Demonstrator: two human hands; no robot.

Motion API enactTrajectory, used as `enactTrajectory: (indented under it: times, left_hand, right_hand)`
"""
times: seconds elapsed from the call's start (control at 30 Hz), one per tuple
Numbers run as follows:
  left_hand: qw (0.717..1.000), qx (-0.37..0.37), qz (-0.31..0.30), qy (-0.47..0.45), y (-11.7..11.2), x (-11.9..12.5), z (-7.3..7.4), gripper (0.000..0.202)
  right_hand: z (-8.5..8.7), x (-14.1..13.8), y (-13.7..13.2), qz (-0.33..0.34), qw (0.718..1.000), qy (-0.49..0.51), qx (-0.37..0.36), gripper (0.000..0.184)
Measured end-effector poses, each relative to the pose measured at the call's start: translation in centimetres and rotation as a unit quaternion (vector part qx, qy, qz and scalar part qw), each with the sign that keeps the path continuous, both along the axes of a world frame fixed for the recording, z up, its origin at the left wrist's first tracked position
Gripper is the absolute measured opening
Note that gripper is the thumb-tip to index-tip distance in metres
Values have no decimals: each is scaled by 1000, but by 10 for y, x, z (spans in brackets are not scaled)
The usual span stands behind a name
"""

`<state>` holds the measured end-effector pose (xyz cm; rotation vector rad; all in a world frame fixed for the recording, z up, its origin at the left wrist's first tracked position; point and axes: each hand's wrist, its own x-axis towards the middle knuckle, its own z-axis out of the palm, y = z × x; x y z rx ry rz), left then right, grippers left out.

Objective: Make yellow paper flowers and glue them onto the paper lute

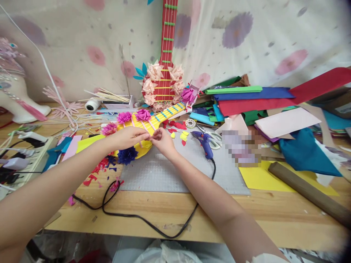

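Note:
A yellow paper guitar (153, 122) lies on the grey cutting mat (164, 171), trimmed with magenta flowers and a dark blue flower (127, 155). My left hand (128, 137) rests on the guitar's body, fingers pressed together at its edge. My right hand (162, 140) meets it fingertip to fingertip in a pinch on the same spot. What they pinch is too small to make out. A red paper guitar (166, 54) with peach flowers leans upright against the cloth behind.
A blue glue gun (203, 140) lies right of my hands, its black cord (131, 213) looping over the table's front edge. Scissors (212, 133), stacked coloured sheets (246, 98), a brown roll (307, 191), a power strip (24, 153) at left, paper scraps (98, 170).

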<state>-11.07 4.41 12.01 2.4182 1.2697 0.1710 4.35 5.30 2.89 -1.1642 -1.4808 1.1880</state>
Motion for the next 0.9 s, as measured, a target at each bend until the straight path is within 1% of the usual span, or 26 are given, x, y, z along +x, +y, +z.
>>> enactTrajectory:
  times: [0.07,0.17,0.27,0.37,0.47,0.6,0.8,0.9]
  left_hand:
    - [1000,-8,6,-6,0,-1,0,41]
    - [999,8,28,-35,2,-2,-4,39]
    - [994,29,50,-91,4,-1,-13,42]
    - [989,9,61,-132,6,3,-22,50]
    - [987,-28,76,-139,5,6,-25,52]
    - [982,-79,94,-143,6,6,-24,57]
    - [974,-103,99,-175,10,1,-26,61]
    - [973,-91,101,-186,10,1,-27,59]
  right_hand:
    - [-3,1,3,26,999,38,-26,24]
    - [-7,2,7,57,994,84,-40,24]
    - [-8,3,7,69,990,113,-53,28]
    - [-9,2,6,68,986,140,-61,31]
    - [-11,2,4,60,987,141,-55,32]
    - [-14,4,4,56,989,128,-40,32]
    - [-15,4,4,48,993,108,-30,33]
    - [-10,4,1,53,992,113,-34,33]
